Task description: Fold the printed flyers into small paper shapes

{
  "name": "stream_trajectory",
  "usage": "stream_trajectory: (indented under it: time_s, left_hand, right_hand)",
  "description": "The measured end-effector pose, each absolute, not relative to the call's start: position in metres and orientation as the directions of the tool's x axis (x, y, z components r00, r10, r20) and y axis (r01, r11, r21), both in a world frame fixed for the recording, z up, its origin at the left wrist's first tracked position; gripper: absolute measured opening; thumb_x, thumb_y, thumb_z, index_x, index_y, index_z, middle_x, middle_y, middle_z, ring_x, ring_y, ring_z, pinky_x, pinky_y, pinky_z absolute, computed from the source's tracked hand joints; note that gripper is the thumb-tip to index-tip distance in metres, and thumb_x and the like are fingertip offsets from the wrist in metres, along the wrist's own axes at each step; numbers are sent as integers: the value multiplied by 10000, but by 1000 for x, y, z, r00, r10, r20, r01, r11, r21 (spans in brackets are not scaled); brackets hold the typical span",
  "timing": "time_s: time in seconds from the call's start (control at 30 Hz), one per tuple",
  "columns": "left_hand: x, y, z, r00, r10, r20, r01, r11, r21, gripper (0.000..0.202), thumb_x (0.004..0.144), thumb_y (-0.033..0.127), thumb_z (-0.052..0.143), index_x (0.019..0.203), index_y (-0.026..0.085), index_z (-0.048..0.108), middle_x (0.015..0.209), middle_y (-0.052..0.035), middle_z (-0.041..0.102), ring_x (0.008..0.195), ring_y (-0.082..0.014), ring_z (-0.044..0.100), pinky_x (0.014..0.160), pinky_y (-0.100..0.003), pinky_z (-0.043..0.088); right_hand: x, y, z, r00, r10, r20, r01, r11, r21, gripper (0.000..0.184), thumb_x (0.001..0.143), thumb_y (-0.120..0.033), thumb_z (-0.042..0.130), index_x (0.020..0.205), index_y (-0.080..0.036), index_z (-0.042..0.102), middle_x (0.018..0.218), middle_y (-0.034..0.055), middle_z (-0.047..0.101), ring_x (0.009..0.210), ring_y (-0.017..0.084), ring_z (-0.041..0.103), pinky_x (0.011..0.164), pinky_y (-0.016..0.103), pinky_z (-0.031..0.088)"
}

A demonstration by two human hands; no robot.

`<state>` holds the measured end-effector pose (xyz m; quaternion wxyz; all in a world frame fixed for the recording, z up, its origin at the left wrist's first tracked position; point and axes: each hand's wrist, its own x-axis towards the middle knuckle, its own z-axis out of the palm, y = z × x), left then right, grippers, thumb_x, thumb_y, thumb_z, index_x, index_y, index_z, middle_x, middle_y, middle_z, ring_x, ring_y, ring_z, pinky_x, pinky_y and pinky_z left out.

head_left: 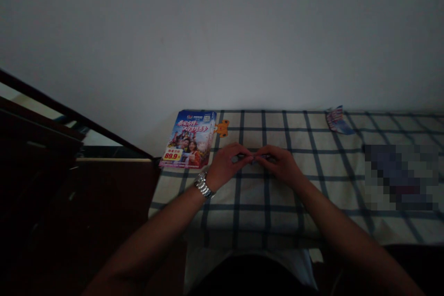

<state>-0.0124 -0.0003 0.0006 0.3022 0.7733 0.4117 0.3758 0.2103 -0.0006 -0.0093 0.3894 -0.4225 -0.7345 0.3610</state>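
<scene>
1. a colourful leaflet [189, 138] lies flat at the left edge of the checked cloth [312, 180].
2. the left hand [225, 166] pinches one end of a small dark piece [257, 157], fingertips pressed together.
3. the piece sits mid-cloth between both hands. it looks light and thin, probably bendable, and best gripped at its ends.
4. the right hand [281, 165] pinches the other end.

Desk under a blue-checked cloth [312, 194], colourful leaflet [189, 141] at its far left corner, small orange cut-out [222, 127] just beside it, folded printed paper [338, 121] far right, left hand [222, 166] and right hand [282, 165] resting mid-cloth
</scene>
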Motion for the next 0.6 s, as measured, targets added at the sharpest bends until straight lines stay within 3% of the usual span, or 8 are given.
stream_trajectory:
  time_s: [0.23, 0.6]
  left_hand:
    - [-16, 0, 1, 320, 889, 327, 376, -436, 818, 186, 941, 368, 683, 1061, 229, 713, 989, -29, 722, 898, -156, 703, 827, -290, 581]
    - [-17, 2, -2, 257, 913, 317, 396, -399, 827, 160, 954, 361, 665, 969, 209, 715, 924, -22, 729, 855, -149, 703, 764, -262, 576]
  right_hand:
    - [215, 1, -6, -241, 931, 273, 390, 351, -851, 207, 922, -428, 668, 928, -228, 716, 882, 43, 750, 805, 203, 701, 737, 331, 567]
    - [215, 1, -7, -218, 935, 281, 392, 348, -852, 229, 928, -447, 654, 948, -220, 684, 877, 42, 725, 809, 202, 685, 751, 336, 554]
